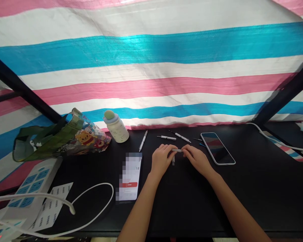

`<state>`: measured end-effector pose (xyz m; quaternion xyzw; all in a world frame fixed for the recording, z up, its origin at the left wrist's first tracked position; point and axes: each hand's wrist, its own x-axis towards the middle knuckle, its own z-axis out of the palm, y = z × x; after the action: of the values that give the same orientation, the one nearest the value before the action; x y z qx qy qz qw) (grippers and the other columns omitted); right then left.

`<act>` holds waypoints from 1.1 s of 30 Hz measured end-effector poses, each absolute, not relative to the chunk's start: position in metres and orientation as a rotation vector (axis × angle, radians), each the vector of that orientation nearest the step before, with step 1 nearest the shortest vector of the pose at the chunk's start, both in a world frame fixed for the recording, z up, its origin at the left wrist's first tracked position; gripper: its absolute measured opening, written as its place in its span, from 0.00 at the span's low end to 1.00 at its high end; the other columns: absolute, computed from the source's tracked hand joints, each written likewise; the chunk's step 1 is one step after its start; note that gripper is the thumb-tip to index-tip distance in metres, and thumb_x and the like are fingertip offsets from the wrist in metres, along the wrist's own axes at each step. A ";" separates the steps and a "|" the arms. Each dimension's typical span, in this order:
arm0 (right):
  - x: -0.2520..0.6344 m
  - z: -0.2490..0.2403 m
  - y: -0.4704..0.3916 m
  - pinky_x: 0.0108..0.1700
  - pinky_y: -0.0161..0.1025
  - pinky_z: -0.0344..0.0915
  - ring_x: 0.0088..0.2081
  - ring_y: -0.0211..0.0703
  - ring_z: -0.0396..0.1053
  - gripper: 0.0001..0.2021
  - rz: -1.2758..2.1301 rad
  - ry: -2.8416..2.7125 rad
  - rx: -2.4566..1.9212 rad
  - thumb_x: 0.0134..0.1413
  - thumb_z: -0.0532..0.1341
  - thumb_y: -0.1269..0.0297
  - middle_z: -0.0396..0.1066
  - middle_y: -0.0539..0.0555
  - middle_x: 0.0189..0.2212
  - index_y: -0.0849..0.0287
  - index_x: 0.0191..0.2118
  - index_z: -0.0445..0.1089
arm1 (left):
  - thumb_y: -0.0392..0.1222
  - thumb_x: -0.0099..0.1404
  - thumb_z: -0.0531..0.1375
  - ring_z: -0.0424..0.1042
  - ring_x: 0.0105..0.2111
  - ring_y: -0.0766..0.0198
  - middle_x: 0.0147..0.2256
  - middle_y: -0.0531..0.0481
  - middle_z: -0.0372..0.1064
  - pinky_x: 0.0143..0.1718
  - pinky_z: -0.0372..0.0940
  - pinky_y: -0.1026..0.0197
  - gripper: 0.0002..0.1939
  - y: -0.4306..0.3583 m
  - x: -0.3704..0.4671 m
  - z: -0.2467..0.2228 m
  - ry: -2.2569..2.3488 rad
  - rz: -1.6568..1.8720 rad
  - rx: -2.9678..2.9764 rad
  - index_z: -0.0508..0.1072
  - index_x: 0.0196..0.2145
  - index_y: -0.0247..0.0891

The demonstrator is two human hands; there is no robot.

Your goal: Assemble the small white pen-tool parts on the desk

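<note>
Between my two hands, above the black table (192, 201), is a small white pen part (177, 150). My left hand (162, 158) pinches its left end between thumb and fingers. The fingertips of my right hand (195, 158) are closed at its right end. Another short grey-white piece (173, 160) lies just under my left thumb. Beyond my hands lie a white pen (167, 137), a second pen (182, 137) and, farther left, a third (143, 140). A thin dark piece (197, 139) and a small blue piece (202, 145) are near the right phone.
A lit phone (131, 179) lies left of my left forearm, a dark-screened phone (217, 148) to the right. Farther left are a bottle (117, 127), a cartoon bag (73, 137), a power strip (31, 183), a labelled sheet (54, 206) and a looping white cable (112, 193).
</note>
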<state>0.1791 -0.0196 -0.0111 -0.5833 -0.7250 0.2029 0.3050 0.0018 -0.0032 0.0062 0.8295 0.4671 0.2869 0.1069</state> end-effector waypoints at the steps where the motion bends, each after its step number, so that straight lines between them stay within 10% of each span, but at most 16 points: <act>1: 0.180 -0.012 -0.019 0.34 0.36 0.60 0.30 0.41 0.67 0.13 0.530 -1.935 -1.550 0.60 0.47 0.57 0.69 0.50 0.27 0.54 0.35 0.66 | 0.42 0.65 0.53 0.65 0.37 0.65 0.34 0.55 0.70 0.35 0.58 0.64 0.07 -0.003 0.002 0.006 1.379 0.845 2.444 0.70 0.38 0.45; 33: 0.184 -0.016 -0.017 0.34 0.36 0.62 0.32 0.41 0.69 0.07 0.472 -1.916 -1.512 0.54 0.56 0.58 0.71 0.50 0.29 0.54 0.35 0.66 | 0.48 0.64 0.53 0.64 0.29 0.67 0.28 0.55 0.65 0.33 0.57 0.66 0.10 0.000 -0.002 -0.001 1.436 0.755 2.386 0.73 0.38 0.48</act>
<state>0.1836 -0.0172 -0.0156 -0.5759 -0.7296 0.1798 0.3219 -0.0017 -0.0001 -0.0010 0.8202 0.4936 0.2596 0.1278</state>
